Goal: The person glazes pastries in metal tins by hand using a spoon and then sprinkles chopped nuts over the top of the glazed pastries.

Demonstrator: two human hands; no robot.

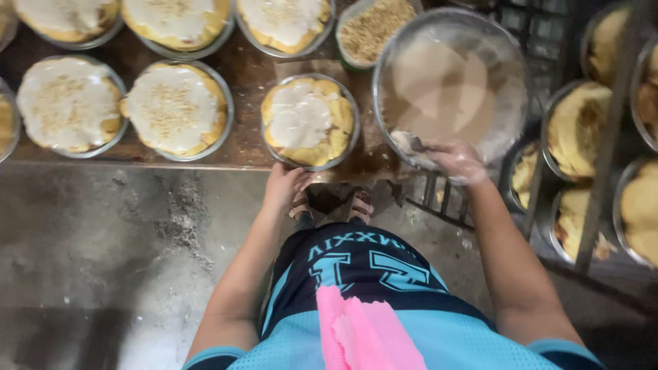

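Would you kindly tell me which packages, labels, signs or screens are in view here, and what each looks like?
No packages, signs or screens show.
Printed shorts: worn by the person, bottom centre; dark fabric bearing light blue block characters, the only lettering visible.

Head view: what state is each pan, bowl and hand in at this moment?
Front pan: filled, white paste partly spread, no crumbs.
Crumbed pans: paste-covered, sprinkled.
Large bowl: holds beige paste.
Crumb bowl: full.
Rack pans: dough only, untopped.
Left hand: gripping the front pan's near rim.
Right hand: paste-smeared, inside the large bowl.
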